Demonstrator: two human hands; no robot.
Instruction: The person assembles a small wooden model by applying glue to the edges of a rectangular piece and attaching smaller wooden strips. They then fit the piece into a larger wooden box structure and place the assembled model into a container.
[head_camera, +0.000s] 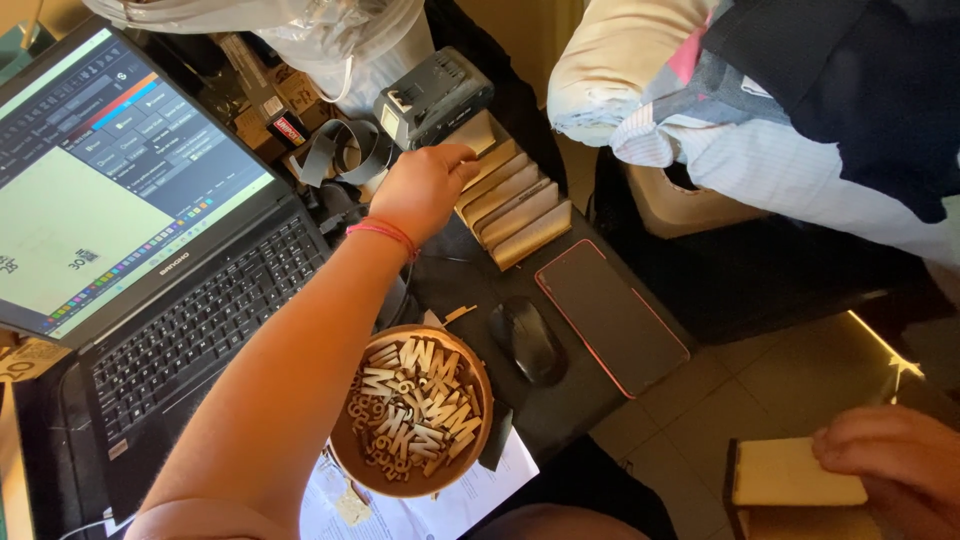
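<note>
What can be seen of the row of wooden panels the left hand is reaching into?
The row of wooden panels sits at the back of the dark desk, beside the phone. About five thin, pale, plywood-like slabs stand on edge, leaning and overlapping like filed cards, running diagonally. The left hand rests on the far end, fingers curled over the rearmost panel. Whether a holder supports them cannot be told.

Warm, bright light falls from the upper right – the laptop screen glows, the floor lies darker, edges look slightly blurry.
</note>
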